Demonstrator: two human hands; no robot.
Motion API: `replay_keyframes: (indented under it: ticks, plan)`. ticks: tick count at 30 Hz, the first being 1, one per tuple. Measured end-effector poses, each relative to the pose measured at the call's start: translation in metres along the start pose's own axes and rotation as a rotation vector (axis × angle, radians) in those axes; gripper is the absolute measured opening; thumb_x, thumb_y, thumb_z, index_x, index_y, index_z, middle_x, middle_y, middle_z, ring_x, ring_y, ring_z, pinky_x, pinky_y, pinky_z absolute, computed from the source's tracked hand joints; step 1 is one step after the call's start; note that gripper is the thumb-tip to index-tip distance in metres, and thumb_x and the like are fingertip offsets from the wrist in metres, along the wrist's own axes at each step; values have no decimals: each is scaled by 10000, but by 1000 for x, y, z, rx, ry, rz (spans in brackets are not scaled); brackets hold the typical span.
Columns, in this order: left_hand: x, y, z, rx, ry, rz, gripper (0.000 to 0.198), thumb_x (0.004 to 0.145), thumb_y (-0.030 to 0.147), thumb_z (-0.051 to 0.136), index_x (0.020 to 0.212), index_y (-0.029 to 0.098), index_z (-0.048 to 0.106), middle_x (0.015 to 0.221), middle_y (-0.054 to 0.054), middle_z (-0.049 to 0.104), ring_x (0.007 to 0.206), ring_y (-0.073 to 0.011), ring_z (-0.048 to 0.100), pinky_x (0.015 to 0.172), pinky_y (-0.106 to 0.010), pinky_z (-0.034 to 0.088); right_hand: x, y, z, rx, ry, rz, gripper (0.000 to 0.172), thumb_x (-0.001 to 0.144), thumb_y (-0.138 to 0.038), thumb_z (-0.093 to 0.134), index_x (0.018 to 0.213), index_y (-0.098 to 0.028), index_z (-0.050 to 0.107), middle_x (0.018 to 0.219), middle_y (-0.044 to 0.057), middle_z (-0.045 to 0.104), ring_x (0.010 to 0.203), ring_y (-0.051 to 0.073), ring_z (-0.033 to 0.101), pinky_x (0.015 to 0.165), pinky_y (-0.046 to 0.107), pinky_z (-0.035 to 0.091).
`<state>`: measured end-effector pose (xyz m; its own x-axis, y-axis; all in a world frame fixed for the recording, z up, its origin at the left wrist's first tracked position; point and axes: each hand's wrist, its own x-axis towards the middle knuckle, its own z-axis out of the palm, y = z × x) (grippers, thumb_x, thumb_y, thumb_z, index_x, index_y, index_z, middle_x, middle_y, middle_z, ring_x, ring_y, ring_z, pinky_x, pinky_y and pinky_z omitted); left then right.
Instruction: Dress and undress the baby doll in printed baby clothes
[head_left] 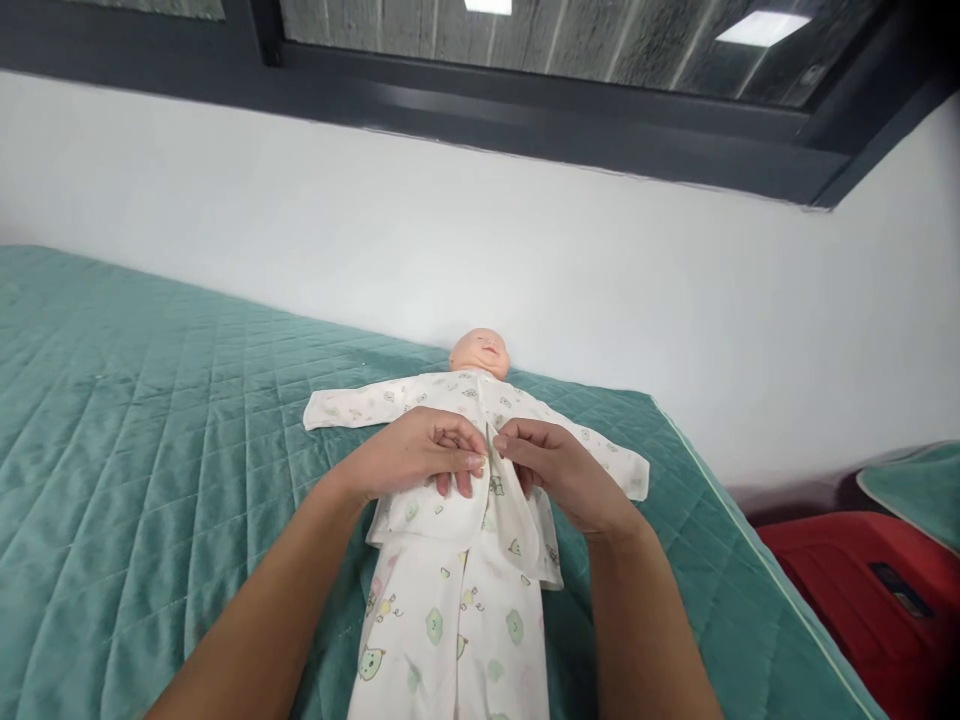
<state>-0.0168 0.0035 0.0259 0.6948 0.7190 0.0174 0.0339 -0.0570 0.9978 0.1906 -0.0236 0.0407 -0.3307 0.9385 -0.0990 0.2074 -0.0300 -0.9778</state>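
Observation:
A baby doll [480, 352] lies on its back, head toward the wall, in a white printed shirt [420, 515] and matching pants [491, 640]. The sleeves stretch out to both sides. My left hand [431, 450] pinches the left front edge of the shirt near mid-chest. Facing it, my right hand [551, 465] grips the other front edge between thumb and fingers. A narrow gap parts the two edges between my hands, and below them the front hangs open. Any fastener at my fingertips is too small to make out.
A green quilted cover [187, 450] lies under the doll, with its piped edge on the right. Beyond that edge stands a red object [847, 580] partly under green cloth [915, 490]. A white wall [375, 230] and a dark window frame [525, 120] rise behind.

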Motion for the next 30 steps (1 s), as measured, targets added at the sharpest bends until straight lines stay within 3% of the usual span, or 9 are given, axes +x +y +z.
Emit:
replay_keyframes:
  ticks: [10,20,30]
  plan:
    - [1,-6,-3,-123,35,18,174,811,294,708,860,135,657,700,-38,688,626,-121,649,529,-198,471,5,2,11,11,-10,4,366,864,-500,619,686,-184,575,563,-12,599,481,100,521,495,225,372]
    - [2,-4,2,-92,78,-52,61,781,174,619,800,166,562,657,6,643,548,-105,606,528,-219,483,8,6,12,74,-10,45,384,892,-547,556,769,-186,517,732,30,700,575,139,663,487,208,419]
    - [2,1,6,-4,101,-84,191,805,305,652,745,162,541,620,2,622,565,-114,612,538,-217,491,8,7,11,105,4,59,414,910,-592,507,819,-188,493,736,38,713,616,162,699,498,203,436]
